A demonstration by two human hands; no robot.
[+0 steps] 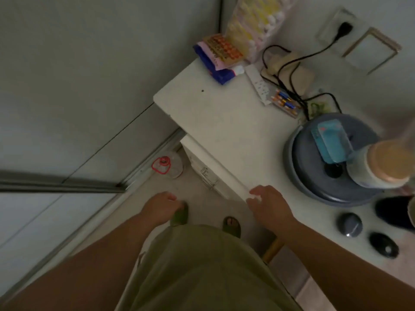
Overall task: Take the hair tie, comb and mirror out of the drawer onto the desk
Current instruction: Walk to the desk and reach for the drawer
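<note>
A white desk runs from the upper middle to the lower right. Below its front edge is a white drawer front with a metal handle; the drawer looks closed. My right hand hovers at the desk's front edge, fingers apart, holding nothing. Lower down, over the floor, my left hand hangs loosely curled and empty. No hair tie, comb or mirror is visible.
On the desk: a blue and pink packet, a power strip with black cables, batteries, a grey round device with a jar on it, and two dark mice. A clear bottle stands on the floor by the wall.
</note>
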